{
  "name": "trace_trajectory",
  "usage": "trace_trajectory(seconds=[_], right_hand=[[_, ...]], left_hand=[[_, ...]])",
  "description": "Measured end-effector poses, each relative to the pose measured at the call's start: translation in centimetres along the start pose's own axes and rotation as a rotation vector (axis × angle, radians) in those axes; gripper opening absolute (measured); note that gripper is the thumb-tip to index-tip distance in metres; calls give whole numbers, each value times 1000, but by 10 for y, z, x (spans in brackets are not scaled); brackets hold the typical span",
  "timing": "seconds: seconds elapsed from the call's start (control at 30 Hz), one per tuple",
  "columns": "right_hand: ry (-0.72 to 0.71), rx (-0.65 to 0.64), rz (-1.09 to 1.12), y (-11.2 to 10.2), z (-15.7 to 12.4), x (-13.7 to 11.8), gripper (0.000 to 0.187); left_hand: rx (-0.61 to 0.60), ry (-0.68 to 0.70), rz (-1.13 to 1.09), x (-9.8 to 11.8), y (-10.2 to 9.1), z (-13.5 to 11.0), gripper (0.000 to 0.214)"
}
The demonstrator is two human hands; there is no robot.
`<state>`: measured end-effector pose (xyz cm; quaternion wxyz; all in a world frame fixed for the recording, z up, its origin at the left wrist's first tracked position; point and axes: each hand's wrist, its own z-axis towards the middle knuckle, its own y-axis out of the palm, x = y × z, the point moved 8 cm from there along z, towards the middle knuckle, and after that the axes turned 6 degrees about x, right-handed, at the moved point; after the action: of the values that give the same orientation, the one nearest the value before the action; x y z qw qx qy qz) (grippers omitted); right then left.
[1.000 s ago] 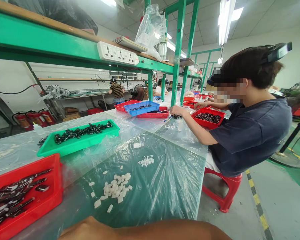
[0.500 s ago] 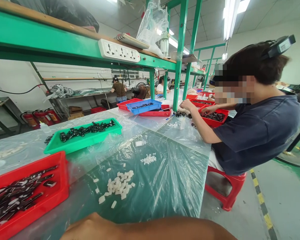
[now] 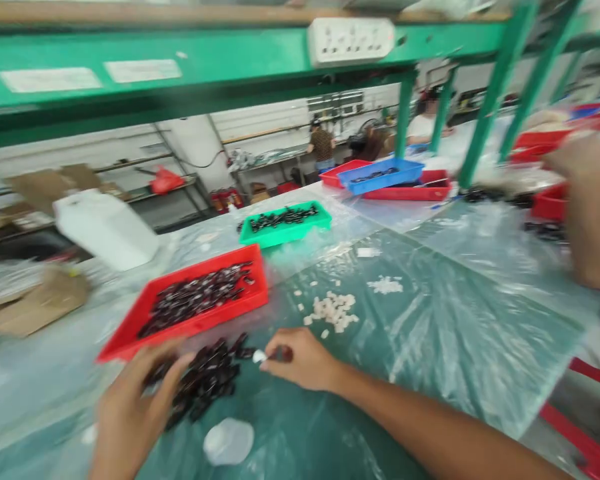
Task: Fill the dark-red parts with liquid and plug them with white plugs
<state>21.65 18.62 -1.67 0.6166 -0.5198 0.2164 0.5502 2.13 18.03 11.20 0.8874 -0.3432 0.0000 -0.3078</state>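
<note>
My right hand (image 3: 303, 360) is pinched over the plastic-covered table, shut on a small glossy dark piece (image 3: 283, 354). A small white bit (image 3: 259, 357) shows at its fingertips; whether it is joined to the dark piece I cannot tell. At the left side of a loose pile of dark glossy pieces (image 3: 213, 373) is my left hand (image 3: 143, 393), slightly blurred, thumb and fingers apart. A round whitish translucent disc (image 3: 229, 441) lies in front of the pile. Beyond my right hand are cream-coloured small pieces (image 3: 333, 311) and a heap of tiny white pieces (image 3: 385, 285).
A red tray (image 3: 205, 320) of dark pieces stands behind the pile, a green tray (image 3: 285, 233) farther back. Blue tray (image 3: 380, 175) rests on red ones. A green shelf beam (image 3: 205, 50) crosses above. At right is a co-worker's arm (image 3: 590, 220); at left, a white jug (image 3: 107, 227).
The view has swung left and down, so both my hands and the dark pile now show. Earlier only one forearm and part of a hand were visible at the bottom edge.
</note>
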Motion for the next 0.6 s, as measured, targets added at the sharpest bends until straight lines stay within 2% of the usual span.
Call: trace_trajectory(seconds=[0.07, 0.17, 0.23, 0.3, 0.37, 0.43, 0.5, 0.6], right_hand=[[-1, 1, 4, -1, -2, 1, 22], [3, -7, -1, -5, -5, -3, 22], [14, -12, -3, -8, -7, -5, 21], [27, -12, -1, -11, -7, -7, 21], [36, -11, 6, -13, -6, -7, 21], [39, -8, 13, -14, -6, -8, 21], [34, -6, 19, -14, -6, -9, 21], [15, 0, 27, -14, -7, -14, 21]], left_hand=[[-71, 30, 66, -20, 1, 33, 50], [-31, 8, 185, -36, -7, 98, 57], [26, 21, 229, -24, -21, 128, 61], [78, 48, 239, -1, -39, 137, 56], [96, 91, 233, 22, -56, 127, 41], [79, 129, 209, 35, -65, 104, 36], [46, 135, 166, 36, -67, 73, 36], [23, 58, 91, 17, -58, 17, 33]])
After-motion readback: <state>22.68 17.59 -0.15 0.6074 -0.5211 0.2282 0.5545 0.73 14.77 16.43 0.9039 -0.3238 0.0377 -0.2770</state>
